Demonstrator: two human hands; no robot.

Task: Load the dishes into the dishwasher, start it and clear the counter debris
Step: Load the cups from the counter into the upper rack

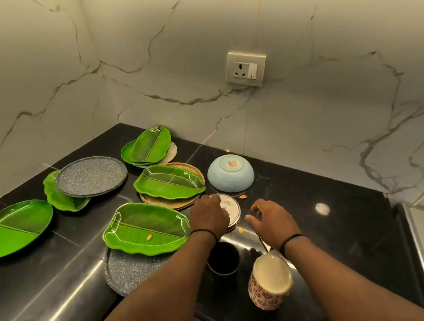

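Your left hand (208, 212) is already on the small round white plate (231, 208) in the middle of the black stone bench (329, 239), fingers curled over its near-left edge — looks like a grip on the rim, though I can't tell if the thumb is tucked under it. The plate sits just in front of the upturned pale blue bowl (230, 173) and right beside the green leaf-shaped plate (146, 227) that lies on a speckled grey plate (128, 270).

Your right hand (270, 220) hovers just right of the white plate, fingers spread loose and holding nothing. The orange crumbs (241, 229) lie between your two hands, one more (243, 197) past the plate's far edge. So the left hand owns the plate — the right is nearer the crumbs. My guess: lift the plate straight toward you and mind the floral mug (269, 281) by your right wrist.
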